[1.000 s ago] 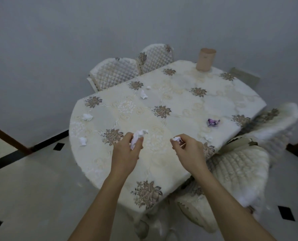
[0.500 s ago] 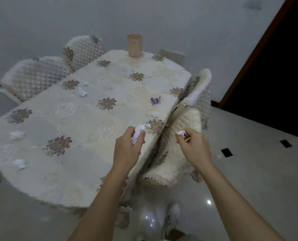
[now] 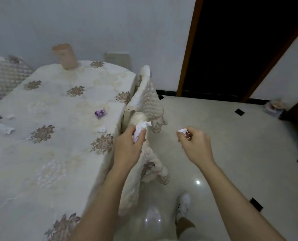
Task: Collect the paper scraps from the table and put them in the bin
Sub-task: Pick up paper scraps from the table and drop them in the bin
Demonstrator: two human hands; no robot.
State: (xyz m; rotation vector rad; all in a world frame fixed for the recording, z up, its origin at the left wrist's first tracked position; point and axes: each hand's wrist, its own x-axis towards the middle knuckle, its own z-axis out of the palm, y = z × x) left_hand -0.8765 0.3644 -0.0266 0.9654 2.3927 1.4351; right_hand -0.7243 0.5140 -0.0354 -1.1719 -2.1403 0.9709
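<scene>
Plainly, left hand (image 3: 127, 148) grips a paper wad (image 3: 140, 130) upright; right hand (image 3: 195, 145) pinches a scrap (image 3: 183, 130).

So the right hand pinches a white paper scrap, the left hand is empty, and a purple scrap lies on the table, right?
Not quite. The head view shows the left hand is not empty: it grips a crumpled white paper scrap. The rest holds: the right hand pinches a small white scrap, and the purple scrap lies on the table.
</scene>
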